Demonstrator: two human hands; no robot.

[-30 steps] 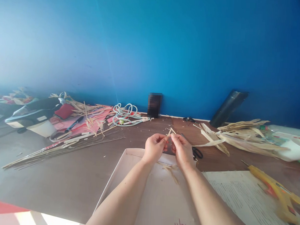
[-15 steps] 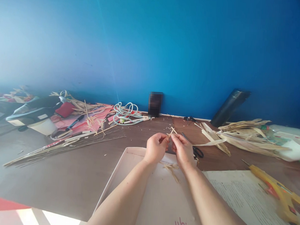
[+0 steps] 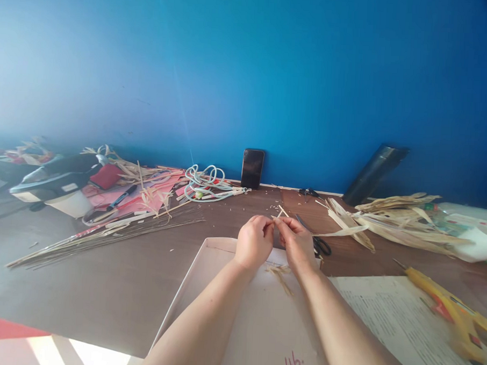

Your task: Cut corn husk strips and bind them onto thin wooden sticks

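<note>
Both hands meet above the far edge of a white box lid (image 3: 208, 243), fingertips together. My left hand (image 3: 254, 241) is closed in a pinch, and my right hand (image 3: 296, 239) pinches from the other side. Between them is a small piece of corn husk (image 3: 281, 211), pale and thin, with its narrow tip poking up past the fingers. The rest of it is covered by my fingers. A few husk scraps (image 3: 280, 281) lie in the lid under my wrists. Black-handled scissors (image 3: 322, 246) rest on the table just right of my right hand.
Dried husks (image 3: 403, 227) and a yellow glue gun (image 3: 451, 310) lie to the right, the gun over a printed sheet (image 3: 383, 307). A phone (image 3: 252, 169) leans on the blue wall beside a pale coiled cord (image 3: 205, 183). Thin wires (image 3: 115, 244) and pink paper (image 3: 162, 192) are left.
My fingertips have drawn closer together around the husk piece, the right fingers shifting slightly left. The lid and the things around it stay where they were.
</note>
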